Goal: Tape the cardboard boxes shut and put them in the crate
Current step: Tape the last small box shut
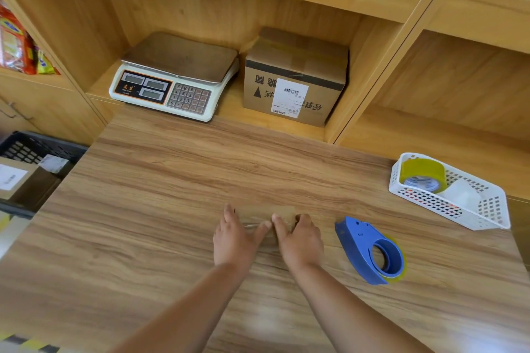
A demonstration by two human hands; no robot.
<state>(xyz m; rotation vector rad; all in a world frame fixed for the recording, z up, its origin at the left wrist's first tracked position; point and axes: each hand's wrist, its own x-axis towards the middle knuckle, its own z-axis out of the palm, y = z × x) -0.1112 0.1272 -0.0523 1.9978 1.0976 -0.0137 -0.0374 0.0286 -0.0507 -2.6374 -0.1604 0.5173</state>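
- Step in hand, as judged: closing the flaps of the box (268, 213) before taping.
- Location: the box sits on the surface (172, 180), dead centre, under both hands. It is small, blurred and close in colour to the wood, so its seam cannot be made out.
- Left hand (233, 241): fingers (229, 213) straight, lying flat on the box's left half, thumb reaching toward the middle.
- Right hand (302, 242): fingers (304, 219) appear curled over the box's right end, gripping it. The thumb meets the left thumb near the centre line.
- Dispenser (370, 249): at 4 o'clock from the box, near the right hand, lying on its side and not held.
- Crate (25, 146): at 9 o'clock, off the surface's left edge and lower, with labelled parcels already inside.
- Procedure: press both flaps level until their edges meet. Hold them down with the left hand alone.
- Free the right hand and take the dispenser.
- Start the tape on the near side wall, run it along the seam, and finish down the far wall.
- Caution: a light box may slide under the pull of the tape, so maintain downward pressure throughout.
- Other items: basket (487, 215) at 2 o'clock, scale (172, 77) at 11, carton (295, 77) at 12.
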